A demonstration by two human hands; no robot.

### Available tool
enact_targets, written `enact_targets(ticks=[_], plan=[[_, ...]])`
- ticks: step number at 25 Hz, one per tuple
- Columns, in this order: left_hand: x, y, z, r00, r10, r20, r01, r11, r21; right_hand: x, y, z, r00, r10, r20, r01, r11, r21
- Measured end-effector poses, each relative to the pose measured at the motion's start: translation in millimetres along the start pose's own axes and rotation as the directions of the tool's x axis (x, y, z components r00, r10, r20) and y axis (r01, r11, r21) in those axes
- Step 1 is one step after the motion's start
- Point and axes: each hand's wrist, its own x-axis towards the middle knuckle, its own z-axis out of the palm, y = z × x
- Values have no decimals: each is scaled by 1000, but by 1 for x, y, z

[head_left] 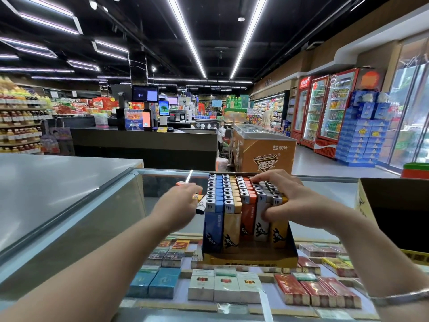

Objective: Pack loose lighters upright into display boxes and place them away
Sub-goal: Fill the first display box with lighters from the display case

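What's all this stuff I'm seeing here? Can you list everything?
Display box: one, yellow and dark, on the glass counter, centre.
Lighters: many, too many to count, in five rows, blue, tan, orange, grey and yellow, upright in the display box.
Glass counter: one, clear, under the display box.
Packs: many, white, blue and red, inside the glass counter.
Carton: one, yellow outside, dark inside, open, right edge.
Freezer: one, orange, beyond the counter.
Coolers: three, red, right wall.
Checkout: one, dark, with screens, middle distance.
Left hand: holds a small item, not clear what, left of the display box.
Right hand: grip around the right-hand lighters.
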Motion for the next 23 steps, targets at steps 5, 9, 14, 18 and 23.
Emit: enact_targets(ticks=[5, 9, 14, 18, 23], plan=[[22, -2, 8, 983, -54, 175, 4, 962, 273, 5, 2, 3, 999, -4, -35, 4, 1000, 22], [30, -5, 10, 968, -63, 242, -1, 967, 254, 7, 4, 3, 999, 1, -36, 0, 999, 32], [24, -8, 0, 976, -116, 183, 84, 981, 173, 4, 4, 3, 999, 9, -39, -9, 1000, -3], [17, -10, 5, 956, -156, 248, 112, 977, 183, 3, 2, 4, 999, 14, -34, -13, 1000, 17], [21, -2, 1, 937, -175, 302, 157, 984, 82, 2, 3, 4, 999, 17, -35, -15, 999, 37]])
